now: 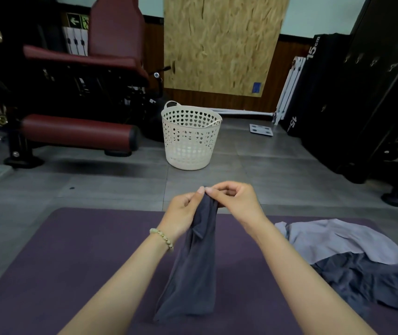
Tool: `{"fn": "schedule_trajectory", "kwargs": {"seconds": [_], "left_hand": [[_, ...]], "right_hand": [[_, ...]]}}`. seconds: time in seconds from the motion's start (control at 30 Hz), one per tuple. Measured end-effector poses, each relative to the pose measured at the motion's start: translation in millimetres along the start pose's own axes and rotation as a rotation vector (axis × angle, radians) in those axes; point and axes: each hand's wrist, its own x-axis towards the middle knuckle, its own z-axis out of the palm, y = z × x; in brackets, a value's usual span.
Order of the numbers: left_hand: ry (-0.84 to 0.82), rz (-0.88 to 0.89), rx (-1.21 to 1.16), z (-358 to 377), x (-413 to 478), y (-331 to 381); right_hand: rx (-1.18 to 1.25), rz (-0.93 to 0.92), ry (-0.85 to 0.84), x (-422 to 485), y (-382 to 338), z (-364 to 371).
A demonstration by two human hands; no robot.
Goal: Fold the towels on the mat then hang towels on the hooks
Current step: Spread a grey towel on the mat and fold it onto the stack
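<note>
A dark grey towel (193,269) hangs in a bunched strip over the purple mat (72,262), its lower end resting on the mat. My left hand (183,211) and my right hand (236,201) pinch its top edge side by side, fingertips almost touching. To the right on the mat lie a light grey towel (333,240) and another dark grey towel (372,284), crumpled and overlapping. A row of metal hooks (374,61) sits on the black panel at the far right.
A white perforated laundry basket (190,136) stands on the grey floor beyond the mat. A red padded gym machine (79,93) fills the left. Black equipment and stacked pads (314,81) line the right. A bathroom scale (260,129) lies by the wall.
</note>
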Motion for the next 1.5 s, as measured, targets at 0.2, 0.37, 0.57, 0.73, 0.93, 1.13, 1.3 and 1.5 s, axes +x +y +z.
{"fn": "schedule_trajectory", "kwargs": {"seconds": [0.2, 0.37, 0.57, 0.73, 0.93, 1.13, 1.3, 1.5], "left_hand": [[0.215, 0.012, 0.006, -10.0, 7.5, -3.5], [0.319, 0.07, 0.027, -4.0, 8.8, 5.5], [0.274, -0.035, -0.163, -13.4, 15.8, -6.6], [0.331, -0.132, -0.256, -23.8, 25.3, -16.3], [0.416, -0.17, -0.276, -2.8, 38.7, -22.4], [0.463, -0.195, -0.354, -1.2, 73.6, -9.7], [0.369, -0.268, -0.348, 5.1, 95.9, -25.3], [-0.158, -0.264, 0.191, 7.4, 91.3, -81.0]], "right_hand": [[0.032, 0.075, -0.062, -0.4, 7.5, 2.6], [-0.206, 0.202, -0.233, -9.2, 24.0, 13.8], [-0.079, 0.159, -0.258, -8.8, 37.4, 12.0], [0.094, 0.311, -0.367, -2.5, 41.8, -3.9], [-0.118, 0.347, -0.475, -4.7, 46.8, -18.6], [-0.293, 0.388, -0.433, -1.6, 63.5, -79.6], [-0.206, 0.298, -0.322, 20.6, 63.0, -102.0], [-0.199, 0.344, -0.439, 56.5, 106.3, -77.5]]}}
